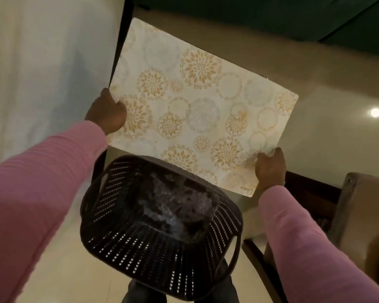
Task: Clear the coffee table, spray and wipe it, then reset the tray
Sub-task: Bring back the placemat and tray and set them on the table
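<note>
I hold a cream placemat (197, 101) printed with orange and grey flower circles, tilted above a dark perforated plastic basket (153, 243). My left hand (106, 112) grips the mat's left edge. My right hand (270, 169) grips its near right corner. The mat's lower edge hangs just over the basket's far rim. Crumpled greyish stuff lies inside the basket (179, 206); I cannot tell what it is.
A white cloth-covered surface (42, 62) with a dark edge fills the left. Dark wooden furniture (359, 215) stands at the right. Beige glossy floor (326, 127) lies beyond the mat, with a light's reflection (375, 112). My legs (144, 291) show below the basket.
</note>
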A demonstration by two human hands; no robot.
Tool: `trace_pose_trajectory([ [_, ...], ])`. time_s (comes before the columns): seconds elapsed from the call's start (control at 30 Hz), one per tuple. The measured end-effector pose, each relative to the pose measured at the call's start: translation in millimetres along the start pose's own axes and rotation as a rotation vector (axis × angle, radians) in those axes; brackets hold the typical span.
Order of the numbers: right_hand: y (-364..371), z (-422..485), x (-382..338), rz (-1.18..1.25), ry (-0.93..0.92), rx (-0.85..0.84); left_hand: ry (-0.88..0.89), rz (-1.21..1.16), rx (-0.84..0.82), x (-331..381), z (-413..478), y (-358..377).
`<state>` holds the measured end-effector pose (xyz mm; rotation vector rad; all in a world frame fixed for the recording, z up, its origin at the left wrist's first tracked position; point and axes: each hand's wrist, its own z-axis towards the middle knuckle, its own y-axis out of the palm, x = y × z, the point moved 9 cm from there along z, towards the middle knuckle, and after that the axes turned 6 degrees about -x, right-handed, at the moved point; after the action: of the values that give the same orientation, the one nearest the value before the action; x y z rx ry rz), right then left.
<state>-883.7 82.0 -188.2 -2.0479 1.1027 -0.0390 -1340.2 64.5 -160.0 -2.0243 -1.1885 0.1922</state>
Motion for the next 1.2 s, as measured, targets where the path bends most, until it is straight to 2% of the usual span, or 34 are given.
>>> trace_pose_trajectory([
  [0.07, -6.0, -0.1, 5.4, 0.025, 0.061, 0.017, -0.045, -0.066, 0.002, -7.1, 3.5, -1.1],
  [0.2, -27.0, -6.0, -5.5, 0.024, 0.055, 0.09, -0.075, -0.124, 0.206, -8.9, -3.9, -36.7],
  [0.5, -90.4, -27.0, -72.0, 0.095, -0.086, 0.267, 0.038, -0.238, 0.402, 32.3, -38.7, -99.8],
  [0.67, -139.4, -59.3, -90.3, 0.135, -0.155, 0.274, 0.049, -0.308, 0.416, 36.5, -86.7, -133.4],
  [0.83, -195.0, -110.1, -89.3, 0.175, -0.189, 0.251, 0.04, -0.486, 0.404, 33.4, -157.8, -152.0],
  [1.03, -247.5, -176.5, -62.3, 0.212, -0.204, 0.193, -0.041, -0.705, 0.364, 12.4, -249.6, -156.2],
  [1.2, -288.2, -230.8, -21.9, 0.259, -0.196, 0.181, -0.015, -0.826, 0.305, 0.7, -323.8, -160.1],
])
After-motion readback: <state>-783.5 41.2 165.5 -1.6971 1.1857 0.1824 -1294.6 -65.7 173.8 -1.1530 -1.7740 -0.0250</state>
